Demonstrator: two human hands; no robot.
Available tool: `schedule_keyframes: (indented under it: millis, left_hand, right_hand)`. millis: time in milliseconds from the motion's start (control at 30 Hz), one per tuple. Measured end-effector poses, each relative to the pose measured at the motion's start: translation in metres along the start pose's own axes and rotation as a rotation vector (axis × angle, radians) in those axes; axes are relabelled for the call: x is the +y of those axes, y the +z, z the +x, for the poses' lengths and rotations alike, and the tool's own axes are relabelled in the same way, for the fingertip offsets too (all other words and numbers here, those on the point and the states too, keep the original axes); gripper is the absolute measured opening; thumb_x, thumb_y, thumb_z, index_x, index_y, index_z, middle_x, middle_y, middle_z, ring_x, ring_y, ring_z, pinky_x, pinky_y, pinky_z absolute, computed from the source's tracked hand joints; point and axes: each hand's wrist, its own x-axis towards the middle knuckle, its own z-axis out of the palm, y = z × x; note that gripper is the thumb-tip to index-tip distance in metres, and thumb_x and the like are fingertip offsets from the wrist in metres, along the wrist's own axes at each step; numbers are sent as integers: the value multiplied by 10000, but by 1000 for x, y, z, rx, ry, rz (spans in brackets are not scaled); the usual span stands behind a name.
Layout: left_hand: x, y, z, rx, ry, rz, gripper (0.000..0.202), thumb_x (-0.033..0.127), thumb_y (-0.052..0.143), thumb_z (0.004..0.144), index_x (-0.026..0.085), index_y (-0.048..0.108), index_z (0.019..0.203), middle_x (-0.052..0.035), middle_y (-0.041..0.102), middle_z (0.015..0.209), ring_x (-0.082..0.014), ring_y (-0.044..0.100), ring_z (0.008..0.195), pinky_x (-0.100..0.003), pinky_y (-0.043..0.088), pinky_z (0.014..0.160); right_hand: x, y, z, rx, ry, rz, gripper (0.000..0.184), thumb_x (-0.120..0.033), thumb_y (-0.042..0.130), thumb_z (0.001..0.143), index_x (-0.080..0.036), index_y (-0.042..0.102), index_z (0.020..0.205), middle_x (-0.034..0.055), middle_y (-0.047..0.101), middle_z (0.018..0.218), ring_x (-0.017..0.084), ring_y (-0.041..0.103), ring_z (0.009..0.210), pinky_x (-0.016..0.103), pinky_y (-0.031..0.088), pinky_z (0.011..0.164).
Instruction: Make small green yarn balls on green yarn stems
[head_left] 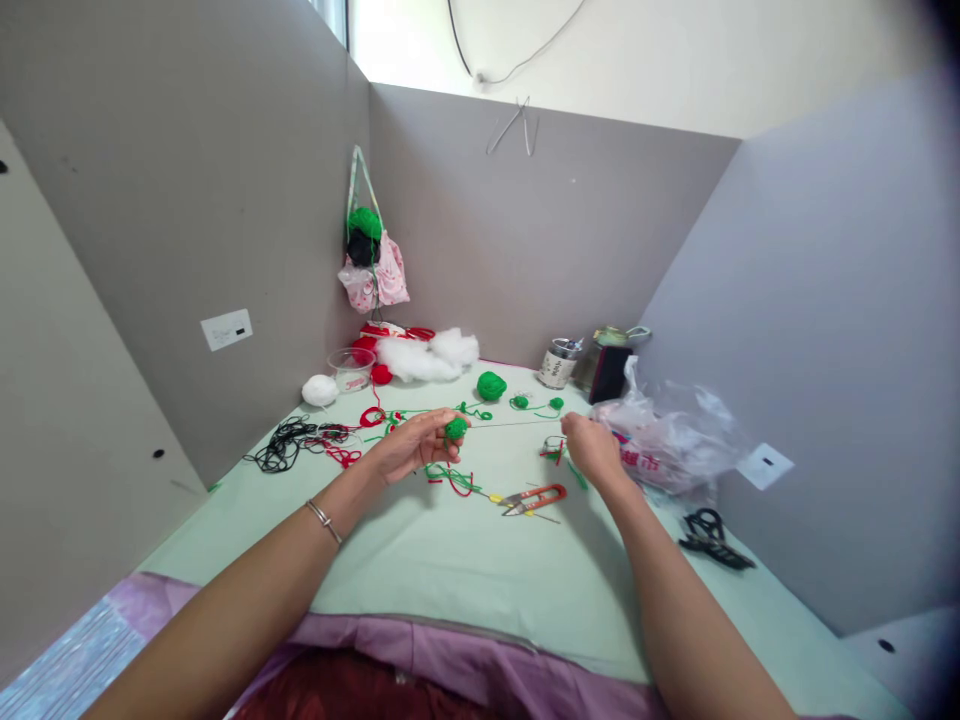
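Note:
My left hand (424,442) pinches a small green crocheted ball (455,430) between thumb and fingers, above the pale green cloth. A thin thread (514,425) stretches taut from the ball across to my right hand (592,447). That hand is closed at the thread's far end; whether a needle is in its fingers is too small to make out. Below and between the hands lie orange-handled thread snips (534,498), their blades pointing left. Green and red yarn scraps (454,480) lie under my left hand, and more scraps (555,452) are beside my right.
Behind are a green yarn ball (492,386), white stuffing (431,357), a clear tub (351,370) and a white yarn ball (320,390). Tangled black yarn (281,445) lies left. At right are a tin (559,364), a plastic bag (667,435) and a black claw clip (712,540). Grey panels (540,230) enclose the cloth.

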Motion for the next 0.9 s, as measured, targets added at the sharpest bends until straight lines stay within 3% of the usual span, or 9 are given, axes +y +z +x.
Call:
schedule_keyframes:
  millis: [67,133,233,333,400,467,667,767,900]
  left_hand:
    - [1,1,-1,-15,6,-18,261,336,585,877,132,644,1029,-49,611,820,-102,608,658,-264,550,722]
    - [2,3,-2,-36,14,-19,264,327,574,883,137,642,1053,-52,613,831,-109,616,670,-274,551,735]
    - [1,5,-2,-68,11,8,291,323,569,885,144,639,1103,-62,623,850,-124,635,689,-281,548,738]
    - [-2,7,-2,-96,-6,36,297,315,570,886,143,645,1116,-70,629,880,-129,645,705,-265,542,725]
    - [-4,7,-1,-93,-5,28,292,316,559,895,138,650,1108,-74,633,892,-126,643,713,-261,541,732]
    - [-6,6,0,-74,-1,7,293,320,553,902,134,653,1105,-73,636,885,-123,640,723,-261,541,748]
    - [-6,7,0,-53,-18,-9,294,299,634,857,149,663,1108,-73,639,1001,-113,633,794,-274,520,856]
    - [-5,10,-1,-59,-12,51,330,247,703,796,169,661,1114,-66,642,1051,-119,637,828,-273,507,860]
    - [-9,13,1,30,77,107,320,283,722,764,150,668,1050,-75,668,999,-126,638,759,-307,513,822]
  right_hand:
    - [10,0,3,-10,50,-69,307,-240,393,934,-118,671,978,194,672,918,266,632,881,328,409,733]
    - [6,-1,-1,6,11,-37,313,-243,393,935,-119,678,978,207,659,1006,264,627,901,337,418,748]
    - [-27,-4,-18,-5,-181,371,381,-339,340,969,-155,650,1092,142,659,1005,196,604,763,308,437,701]
    - [-66,-5,-42,-302,-413,944,483,-487,316,970,-150,611,1151,57,628,751,156,536,597,288,439,629]
    - [-81,-4,-54,-523,-556,1071,473,-521,373,950,-142,654,988,33,587,697,145,525,615,276,428,640]
    - [-85,-4,-58,-612,-629,1068,455,-525,427,933,-140,662,872,4,526,648,126,481,614,254,388,629]
    - [-70,-3,-47,-538,-502,1161,395,-512,513,894,-146,623,796,-40,381,602,101,397,597,235,320,603]
    - [-71,0,-46,-600,-432,1333,373,-503,556,874,-151,586,754,-68,254,559,82,270,536,226,285,554]
    - [-78,2,-48,-718,-304,1588,328,-464,632,834,-162,543,740,-91,157,556,76,125,525,209,230,497]
